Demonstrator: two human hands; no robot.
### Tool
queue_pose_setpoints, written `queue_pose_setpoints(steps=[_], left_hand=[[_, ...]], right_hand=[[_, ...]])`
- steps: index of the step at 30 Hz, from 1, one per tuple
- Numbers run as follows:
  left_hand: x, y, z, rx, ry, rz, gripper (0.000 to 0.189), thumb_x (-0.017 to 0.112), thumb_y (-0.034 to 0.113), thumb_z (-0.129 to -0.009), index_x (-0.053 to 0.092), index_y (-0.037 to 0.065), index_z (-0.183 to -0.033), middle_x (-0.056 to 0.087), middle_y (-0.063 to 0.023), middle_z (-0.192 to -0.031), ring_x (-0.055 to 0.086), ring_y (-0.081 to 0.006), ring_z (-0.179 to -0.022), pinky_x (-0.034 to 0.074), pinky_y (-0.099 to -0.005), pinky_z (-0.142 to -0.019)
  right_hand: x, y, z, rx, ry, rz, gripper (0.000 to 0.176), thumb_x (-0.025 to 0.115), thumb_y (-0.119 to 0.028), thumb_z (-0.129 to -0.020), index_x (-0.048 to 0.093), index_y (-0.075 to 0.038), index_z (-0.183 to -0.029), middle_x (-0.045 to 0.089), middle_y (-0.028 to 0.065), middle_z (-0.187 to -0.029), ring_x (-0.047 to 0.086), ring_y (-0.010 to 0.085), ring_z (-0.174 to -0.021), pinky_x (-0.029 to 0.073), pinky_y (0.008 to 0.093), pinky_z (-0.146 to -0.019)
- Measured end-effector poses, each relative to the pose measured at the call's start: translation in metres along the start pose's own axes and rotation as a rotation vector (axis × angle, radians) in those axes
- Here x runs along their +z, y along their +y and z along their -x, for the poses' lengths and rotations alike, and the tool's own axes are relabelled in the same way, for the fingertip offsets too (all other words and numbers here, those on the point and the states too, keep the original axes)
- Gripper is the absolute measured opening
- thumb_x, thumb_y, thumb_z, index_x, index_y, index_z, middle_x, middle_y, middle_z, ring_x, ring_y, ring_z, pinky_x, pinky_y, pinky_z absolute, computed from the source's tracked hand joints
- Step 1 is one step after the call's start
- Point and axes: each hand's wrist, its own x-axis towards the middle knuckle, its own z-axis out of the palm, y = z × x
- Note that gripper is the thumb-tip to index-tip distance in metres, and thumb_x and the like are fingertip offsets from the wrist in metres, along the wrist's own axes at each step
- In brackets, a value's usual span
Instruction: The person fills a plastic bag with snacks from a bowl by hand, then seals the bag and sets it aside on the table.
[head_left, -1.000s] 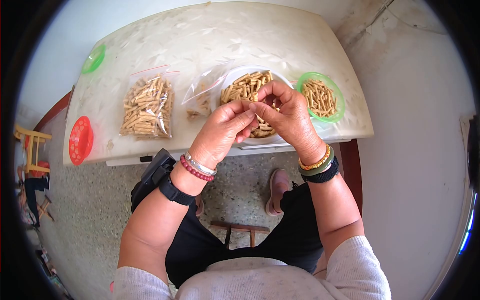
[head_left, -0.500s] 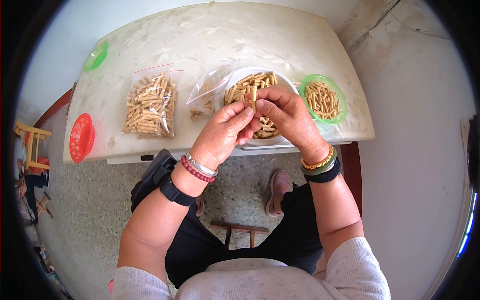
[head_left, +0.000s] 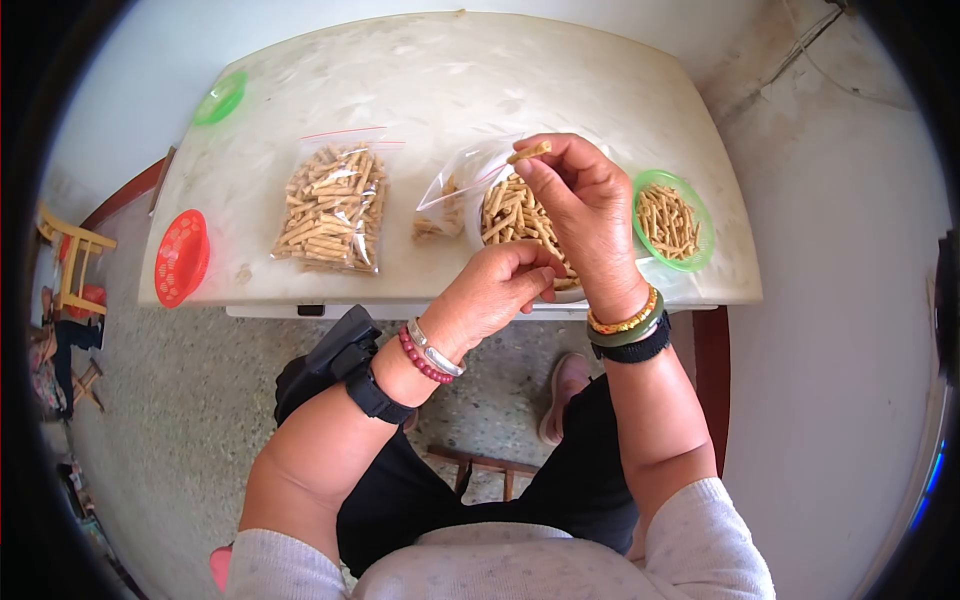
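Observation:
My right hand [head_left: 592, 200] is raised over the right side of a white bowl [head_left: 474, 222]. A short tan stick [head_left: 530, 153], like a cut piece of dried root, is pinched between its thumb and index finger. Lower down, my left hand [head_left: 492, 288] is at the bowl's near edge, its fingers curled and the thumb pressed in; what they hold, if anything, is hidden. Many similar sticks [head_left: 514, 212] fill the bowl. Against its left side leans an open clear zip bag [head_left: 440, 208] with a few sticks at the bottom.
A full zip bag of sticks [head_left: 333, 210] lies left of centre on the table [head_left: 400, 80]. At the right is a green basket [head_left: 706, 222] with thinner sticks. A red basket [head_left: 182, 260] and a green one [head_left: 221, 98] are along the left edge.
My hands were together holding a stick over the bowl. Now they are apart: the right has risen with a stick, while the left has moved lower, towards the bowl's near edge.

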Motion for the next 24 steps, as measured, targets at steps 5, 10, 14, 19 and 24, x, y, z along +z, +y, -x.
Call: queue_pose_setpoints(steps=[5, 10, 14, 19, 24], left_hand=[[-0.008, 0.004, 0.007, 0.024, 0.005, -0.065, 0.015, 0.057, 0.015, -0.096, 0.065, 0.003, -0.098, 0.062, 0.0019, -0.078, 0.049, -0.0039, -0.064, 0.043, -0.0195, -0.057], [-0.016, 0.007, 0.013, 0.047, 0.019, -0.152, 0.015, 0.057, 0.014, -0.095, 0.066, 0.002, -0.095, 0.064, 0.0001, -0.079, 0.051, -0.0048, -0.065, 0.043, -0.0207, -0.058], [-0.020, 0.003, 0.012, 0.070, -0.010, -0.153, 0.016, 0.056, 0.013, -0.095, 0.066, 0.000, -0.096, 0.065, -0.0004, -0.081, 0.053, -0.0059, -0.066, 0.045, -0.0221, -0.058], [-0.016, -0.011, 0.012, 0.191, -0.052, -0.186, 0.015, 0.056, 0.011, -0.093, 0.065, -0.002, -0.097, 0.066, -0.0015, -0.082, 0.056, -0.0069, -0.067, 0.046, -0.0239, -0.059], [-0.019, 0.002, 0.026, 0.061, -0.173, -0.358, 0.017, 0.057, 0.011, -0.092, 0.065, 0.000, -0.100, 0.067, -0.0029, -0.078, 0.059, -0.0087, -0.068, 0.048, -0.0251, -0.063]], right_hand=[[0.017, 0.004, -0.008, -0.108, -0.069, 0.522, 0.016, 0.072, -0.006, -0.079, 0.070, -0.008, -0.094, 0.066, 0.0054, -0.082, 0.058, 0.0151, -0.068, 0.049, 0.0277, -0.063], [0.019, 0.014, -0.011, -0.282, -0.178, 0.950, 0.016, 0.068, -0.010, -0.079, 0.071, -0.010, -0.095, 0.069, 0.0069, -0.088, 0.063, 0.0299, -0.086, 0.052, 0.0406, -0.074], [0.021, 0.016, -0.012, -0.251, -0.203, 1.007, 0.025, 0.067, -0.013, -0.082, 0.067, -0.010, -0.107, 0.070, 0.0088, -0.084, 0.066, 0.0304, -0.080, 0.053, 0.0404, -0.071], [0.023, 0.012, -0.011, -0.137, -0.210, 1.006, 0.032, 0.067, -0.013, -0.084, 0.063, -0.008, -0.116, 0.070, 0.0114, -0.083, 0.067, 0.0324, -0.075, 0.053, 0.0413, -0.067], [0.015, -0.006, -0.006, -0.290, -0.173, 0.857, 0.026, 0.062, -0.011, -0.086, 0.062, -0.008, -0.112, 0.068, 0.0145, -0.081, 0.066, 0.0337, -0.078, 0.053, 0.0418, -0.067]])
